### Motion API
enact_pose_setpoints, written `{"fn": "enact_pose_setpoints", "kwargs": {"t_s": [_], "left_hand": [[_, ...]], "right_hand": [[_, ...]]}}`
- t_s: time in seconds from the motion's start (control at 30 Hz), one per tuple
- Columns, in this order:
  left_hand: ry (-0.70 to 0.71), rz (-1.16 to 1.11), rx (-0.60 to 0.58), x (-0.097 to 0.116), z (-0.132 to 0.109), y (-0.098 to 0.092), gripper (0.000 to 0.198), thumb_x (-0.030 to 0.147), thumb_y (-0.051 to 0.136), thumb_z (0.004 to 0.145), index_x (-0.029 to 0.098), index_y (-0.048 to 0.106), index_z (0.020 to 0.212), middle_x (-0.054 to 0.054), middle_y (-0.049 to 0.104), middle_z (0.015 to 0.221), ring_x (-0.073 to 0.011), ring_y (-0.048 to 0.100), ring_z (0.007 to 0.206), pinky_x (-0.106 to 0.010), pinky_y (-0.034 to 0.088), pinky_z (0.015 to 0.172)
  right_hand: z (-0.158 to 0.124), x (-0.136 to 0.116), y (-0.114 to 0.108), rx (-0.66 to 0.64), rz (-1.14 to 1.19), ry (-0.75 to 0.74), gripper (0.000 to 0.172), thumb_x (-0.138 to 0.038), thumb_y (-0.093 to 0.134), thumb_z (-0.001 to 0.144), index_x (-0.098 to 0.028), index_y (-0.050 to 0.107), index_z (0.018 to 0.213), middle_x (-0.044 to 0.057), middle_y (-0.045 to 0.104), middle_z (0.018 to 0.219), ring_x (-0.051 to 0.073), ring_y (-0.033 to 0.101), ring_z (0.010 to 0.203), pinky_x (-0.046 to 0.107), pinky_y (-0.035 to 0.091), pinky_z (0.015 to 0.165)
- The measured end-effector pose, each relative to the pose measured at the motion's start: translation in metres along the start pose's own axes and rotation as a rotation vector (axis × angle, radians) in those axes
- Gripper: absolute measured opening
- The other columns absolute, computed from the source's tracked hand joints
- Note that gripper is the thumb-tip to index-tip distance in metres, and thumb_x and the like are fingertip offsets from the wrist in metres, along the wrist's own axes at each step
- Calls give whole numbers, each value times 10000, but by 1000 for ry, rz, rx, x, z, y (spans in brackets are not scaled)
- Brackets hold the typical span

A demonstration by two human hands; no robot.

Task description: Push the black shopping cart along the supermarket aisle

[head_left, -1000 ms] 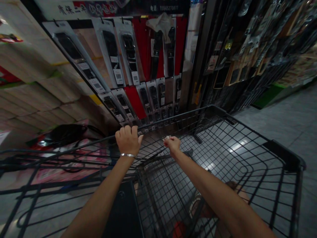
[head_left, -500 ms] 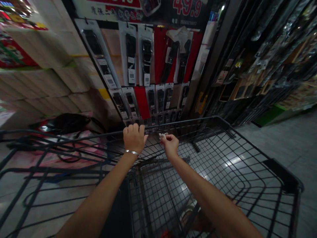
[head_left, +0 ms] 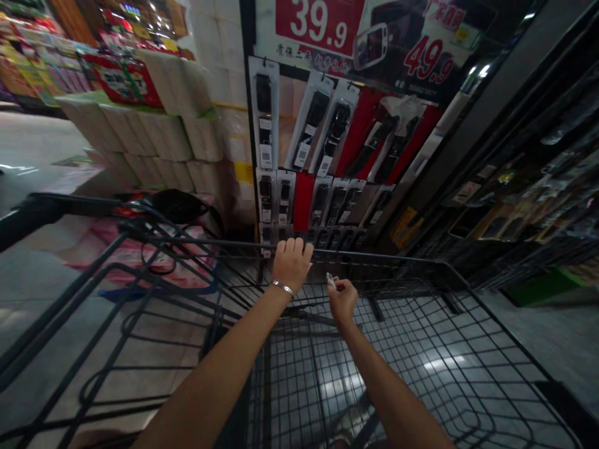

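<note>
A black wire shopping cart (head_left: 402, 257) spreads out in front of me. My left hand (head_left: 291, 265), with a silver bangle (head_left: 283, 287) at the wrist, is closed over the cart's far rim. Just right of it, above the basket, my right hand (head_left: 344, 300) pinches a small crumpled white piece (head_left: 332, 280), perhaps paper; its exact kind is too small to make out. Through the mesh of the basket the shiny floor shows.
Beyond the rim stands a rack of belts in blister packs (head_left: 322, 121) under a price sign (head_left: 318, 28). Paper packs (head_left: 163, 134) are stacked to the left, with a black bag (head_left: 175, 206) on pink packages (head_left: 182, 249). Shelves of hanging goods (head_left: 515, 206) line the right.
My view has swung left, so the rack, the sign and the paper stacks sit farther right. Both hands keep their holds, the left on the rim and the right on the white piece.
</note>
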State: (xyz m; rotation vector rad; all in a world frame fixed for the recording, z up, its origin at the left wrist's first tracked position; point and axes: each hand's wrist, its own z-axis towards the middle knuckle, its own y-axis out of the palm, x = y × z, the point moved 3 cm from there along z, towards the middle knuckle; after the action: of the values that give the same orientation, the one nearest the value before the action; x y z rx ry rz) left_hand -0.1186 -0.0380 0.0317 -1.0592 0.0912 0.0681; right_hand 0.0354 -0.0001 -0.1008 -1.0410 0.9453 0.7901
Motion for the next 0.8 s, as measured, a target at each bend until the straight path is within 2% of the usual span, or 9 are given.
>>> {"fn": "enact_pose_setpoints", "kwargs": {"t_s": [0.1,0.23,0.43,0.6,0.8], "left_hand": [[-2,-22,-3,0,0,1,277,291,645,779,172,555,1013,-99,562,930,-261,487,893,-398,354,750],[9,-46,-3,0,-1,-1,228,273,615,803,172,555,998,-100,563,920,-259,491,895,-397,352,744],[43,-71,13,-1,-3,-5,143,215,522,853,165,549,984,-91,561,907,-240,490,887,-383,347,751],[53,-80,25,-1,-2,-4,162,205,503,855,156,547,1003,-101,564,913,-253,488,891,-388,345,746],[43,-95,15,-1,-1,-2,168,192,486,856,160,556,1006,-105,566,915,-252,491,888,-394,348,750]], "right_hand": [[0,0,0,1,-25,5,95,-210,616,588,-197,536,540,1,570,535,156,517,545,254,394,573],[-7,10,0,0,-35,42,166,-254,649,581,-201,519,492,6,573,504,161,521,525,265,399,566],[-21,35,6,31,234,405,192,-302,696,519,-177,551,515,-20,521,415,142,490,427,260,377,460],[-15,23,11,-16,436,521,172,-205,683,488,-172,514,478,-41,497,415,106,472,417,239,387,452],[-9,-5,11,7,610,611,138,-134,650,446,-173,525,488,-6,561,473,131,538,489,267,466,498]]}}
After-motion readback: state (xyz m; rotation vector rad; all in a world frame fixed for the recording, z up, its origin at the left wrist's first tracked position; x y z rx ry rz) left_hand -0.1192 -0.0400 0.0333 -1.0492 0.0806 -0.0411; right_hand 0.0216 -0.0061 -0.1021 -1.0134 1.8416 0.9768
